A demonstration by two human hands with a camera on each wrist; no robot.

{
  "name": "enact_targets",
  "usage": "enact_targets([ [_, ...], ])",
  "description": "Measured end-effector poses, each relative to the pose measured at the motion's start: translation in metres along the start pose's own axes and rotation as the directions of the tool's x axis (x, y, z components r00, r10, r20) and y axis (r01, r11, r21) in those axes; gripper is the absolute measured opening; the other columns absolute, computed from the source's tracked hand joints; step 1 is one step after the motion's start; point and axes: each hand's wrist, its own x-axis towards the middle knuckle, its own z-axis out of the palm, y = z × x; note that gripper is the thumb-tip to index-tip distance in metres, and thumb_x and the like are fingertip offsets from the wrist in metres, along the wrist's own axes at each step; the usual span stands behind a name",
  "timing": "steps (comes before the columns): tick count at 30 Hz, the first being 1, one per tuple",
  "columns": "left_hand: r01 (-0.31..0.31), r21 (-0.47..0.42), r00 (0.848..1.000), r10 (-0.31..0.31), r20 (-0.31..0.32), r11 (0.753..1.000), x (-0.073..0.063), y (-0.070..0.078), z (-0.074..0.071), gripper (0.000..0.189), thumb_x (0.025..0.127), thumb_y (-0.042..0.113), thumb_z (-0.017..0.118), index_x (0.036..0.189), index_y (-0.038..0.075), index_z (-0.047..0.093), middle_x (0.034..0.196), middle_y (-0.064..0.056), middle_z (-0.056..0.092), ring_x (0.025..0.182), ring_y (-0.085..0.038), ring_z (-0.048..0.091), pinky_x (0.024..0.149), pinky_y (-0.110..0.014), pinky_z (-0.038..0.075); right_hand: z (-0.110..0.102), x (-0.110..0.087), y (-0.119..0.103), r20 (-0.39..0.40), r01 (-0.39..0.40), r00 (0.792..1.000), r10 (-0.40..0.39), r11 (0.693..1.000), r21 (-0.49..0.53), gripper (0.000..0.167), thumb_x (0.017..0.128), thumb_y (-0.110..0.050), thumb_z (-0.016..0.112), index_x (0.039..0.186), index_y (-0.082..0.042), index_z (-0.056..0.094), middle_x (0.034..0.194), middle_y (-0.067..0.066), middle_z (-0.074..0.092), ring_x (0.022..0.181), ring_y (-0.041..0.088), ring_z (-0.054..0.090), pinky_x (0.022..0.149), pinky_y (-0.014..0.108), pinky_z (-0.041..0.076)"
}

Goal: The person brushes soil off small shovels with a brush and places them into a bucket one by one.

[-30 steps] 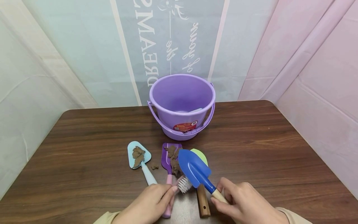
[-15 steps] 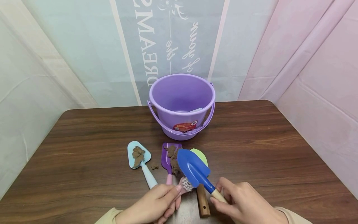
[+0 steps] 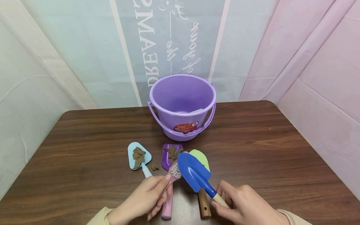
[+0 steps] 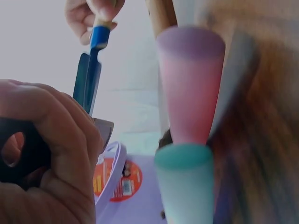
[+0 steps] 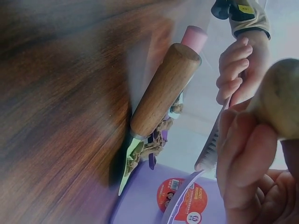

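My left hand grips a scrub brush with a pinkish handle and white bristles, which face the left edge of a blue trowel. By its pale wooden handle, my right hand holds that trowel, its blade tilted up and to the left. Below the brush lies a purple shovel with a pink handle, brown clay-like lumps on its blade. A light blue triangular shovel bearing similar lumps is partly behind my left hand. Under the blue trowel, a green trowel with a brown wooden handle is partly covered.
Behind the tools stands a purple bucket with its handle folded down in front; a pale flat item shows inside. A small brown crumb lies on the wooden table. Fabric curtains enclose the back and sides.
The brush in my left hand has shifted left and away from me, coming up over the purple shovel, after turning beside the blue trowel's blade. The blue trowel has moved only slightly.
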Motion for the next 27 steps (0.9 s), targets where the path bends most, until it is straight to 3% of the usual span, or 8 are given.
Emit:
enact_targets([
  [6,0.018,0.005,0.999,-0.018,-0.045,1.0,0.0,0.002,-0.011,0.057,0.105,0.042,0.031,0.081,-0.007,0.05,0.05,0.001,0.044,0.032,-0.007,0.042,0.028,-0.038,0.039,-0.001,0.0,0.002,0.08,-0.079,0.994,0.075,0.996,0.051,0.017,0.092,-0.03,0.065,0.087,-0.022,0.051,0.058,-0.023,0.038,0.045,-0.013,0.034,0.035,0.012,0.026],
  [14,0.016,0.004,0.997,-0.016,-0.079,1.0,0.001,0.0,-0.017,0.052,0.106,0.036,0.03,0.082,-0.006,0.049,0.05,-0.001,0.043,0.032,-0.008,0.041,0.028,-0.038,0.039,-0.001,-0.001,0.003,0.079,-0.056,0.996,0.053,0.998,0.035,0.016,0.092,-0.028,0.066,0.088,-0.021,0.052,0.058,-0.022,0.038,0.046,-0.013,0.034,0.035,0.011,0.025],
  [20,0.021,0.007,0.998,-0.02,-0.059,1.0,0.002,-0.005,-0.008,0.053,0.105,0.039,0.031,0.081,-0.004,0.051,0.05,0.001,0.044,0.033,-0.007,0.042,0.028,-0.034,0.038,0.0,-0.002,0.003,0.012,0.005,1.0,-0.005,1.0,0.001,0.016,0.09,-0.025,0.068,0.089,-0.022,0.052,0.058,-0.023,0.038,0.047,-0.017,0.032,0.036,0.009,0.026],
  [27,0.001,0.052,0.999,-0.003,0.035,0.999,0.0,-0.008,0.015,0.051,0.104,0.038,0.036,0.074,0.002,0.055,0.046,0.006,0.044,0.032,-0.001,0.038,0.028,-0.023,0.032,0.001,0.001,0.002,-0.093,0.097,0.99,-0.105,0.991,-0.089,0.021,0.086,-0.021,0.072,0.091,-0.023,0.052,0.058,-0.024,0.038,0.05,-0.022,0.027,0.039,0.005,0.023],
])
